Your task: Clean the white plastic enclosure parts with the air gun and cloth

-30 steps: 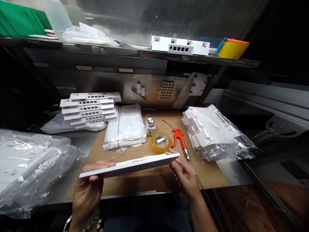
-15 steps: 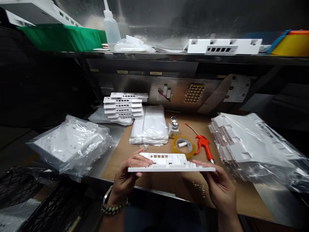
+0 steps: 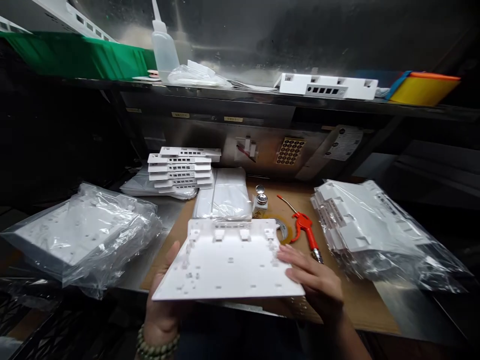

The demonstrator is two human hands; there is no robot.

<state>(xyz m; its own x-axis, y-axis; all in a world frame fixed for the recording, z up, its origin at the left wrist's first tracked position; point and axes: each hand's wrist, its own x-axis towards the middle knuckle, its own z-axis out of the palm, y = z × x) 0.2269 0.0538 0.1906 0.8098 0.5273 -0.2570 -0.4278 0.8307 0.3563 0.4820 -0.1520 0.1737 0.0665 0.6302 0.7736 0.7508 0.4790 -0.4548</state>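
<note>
I hold a flat white plastic panel (image 3: 228, 262) over the front edge of the bench, its inner face with small clips and posts turned up toward me. My left hand (image 3: 163, 305) grips its left edge from below, thumb on the rim. My right hand (image 3: 313, 282) holds the right edge, fingers lying over the panel's corner. Behind the panel lie a roll of clear tape (image 3: 283, 227), a red air blow gun (image 3: 303, 227) and a small metal-capped bottle (image 3: 260, 200).
A stack of white panels (image 3: 182, 167) stands at the back left beside folded plastic bags (image 3: 225, 197). Bagged panels lie at the left (image 3: 82, 235) and right (image 3: 371, 230). The shelf above carries a white housing (image 3: 326, 86), a squeeze bottle (image 3: 163, 47) and a yellow tub (image 3: 423, 87).
The panel has been tipped from edge-on to flat, its inner face now up. My view has shifted slightly left and closer.
</note>
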